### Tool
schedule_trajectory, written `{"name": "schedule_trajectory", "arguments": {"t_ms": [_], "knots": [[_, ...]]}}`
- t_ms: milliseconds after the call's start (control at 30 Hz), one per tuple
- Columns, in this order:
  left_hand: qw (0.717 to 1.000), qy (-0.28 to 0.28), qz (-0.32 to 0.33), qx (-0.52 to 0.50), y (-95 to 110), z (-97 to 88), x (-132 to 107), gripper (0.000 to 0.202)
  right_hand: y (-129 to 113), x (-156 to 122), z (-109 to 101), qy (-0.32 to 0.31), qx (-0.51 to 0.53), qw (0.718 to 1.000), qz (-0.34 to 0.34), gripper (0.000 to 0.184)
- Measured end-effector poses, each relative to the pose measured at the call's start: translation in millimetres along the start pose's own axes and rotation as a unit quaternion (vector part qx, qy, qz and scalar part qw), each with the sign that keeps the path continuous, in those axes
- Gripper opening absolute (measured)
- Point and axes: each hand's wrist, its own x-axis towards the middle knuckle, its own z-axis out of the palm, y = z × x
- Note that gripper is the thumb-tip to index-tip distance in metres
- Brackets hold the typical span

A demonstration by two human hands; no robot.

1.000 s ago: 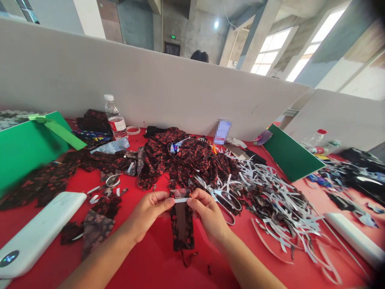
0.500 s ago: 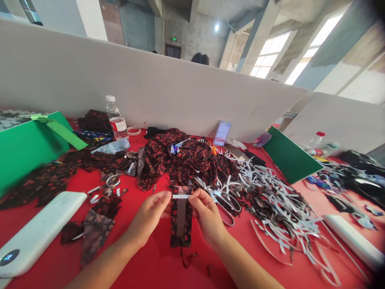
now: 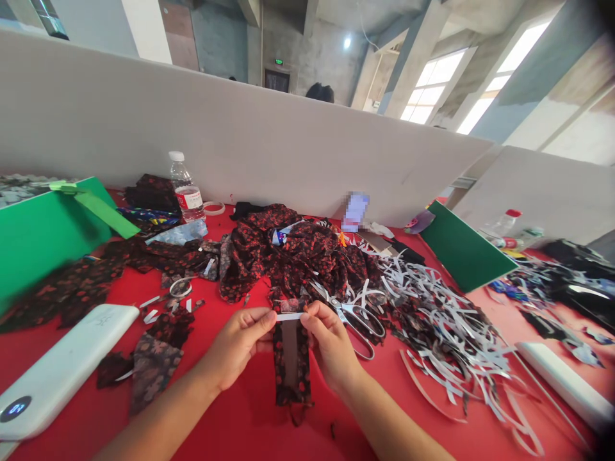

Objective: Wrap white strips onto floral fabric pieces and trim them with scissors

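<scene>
From where I stood, everything seemed ranged around the heap of floral cloth (image 3: 254,256) on the red bench (image 3: 230,426). Just on the worker's side of that heap, the two hands were a little apart, joined only by what they gripped. The left hand (image 3: 240,340) had thumb and finger pinched on one end of a narrow white strip (image 3: 289,317); the right hand (image 3: 332,340) pinched the other. Held so, the strip ran straight and nearly level, probably to keep it from curling. A dark floral piece (image 3: 293,362) with a plain middle band hung or lay below it, on the heap's near side; I could not tell whether the two were joined, as the fingers hid the edges.

Scissors (image 3: 346,312) lay at the heap's near right edge, handles towards the worker, presumably for an easy reach. Right of the heap sprawled a tangle of white trimmings (image 3: 442,326), perhaps pushed aside to free the working spot. Behind the heap, a phone (image 3: 354,214) leaned upright against the pale partition (image 3: 269,147), likely so its screen could be seen. A water bottle (image 3: 189,200) stood behind and left of the heap, out of the elbows' way.
</scene>
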Motion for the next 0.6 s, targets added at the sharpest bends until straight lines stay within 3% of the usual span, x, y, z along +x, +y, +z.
{"name": "schedule_trajectory", "arguments": {"t_ms": [100,200,300,367,500,600], "knots": [[0.996,-0.013,-0.016,-0.087,-3.1,4.2,0.4,0.020,-3.5,2.1,-0.7,0.012,0.053,0.998,0.042,0.028],[0.980,-0.062,-0.056,-0.178,-9.0,10.3,-1.4,0.027,-6.2,3.2,-0.7,0.016,0.097,0.993,0.072,0.030],[0.965,-0.104,-0.081,-0.228,-15.0,13.1,-3.2,0.030,-5.2,3.4,-0.9,-0.002,0.095,0.991,0.098,0.032],[0.963,-0.095,-0.076,-0.242,-18.0,13.1,-3.3,0.030,-3.2,4.3,-1.7,-0.019,0.081,0.991,0.103,0.033],[0.971,-0.021,-0.056,-0.233,-19.5,14.3,-1.9,0.023,-1.4,7.2,-3.4,0.006,-0.021,0.999,0.045,0.027],[0.976,0.034,-0.030,-0.211,-18.7,18.0,-1.2,0.021,-4.9,4.4,-2.0,0.081,-0.162,0.980,-0.086,0.019]]}}
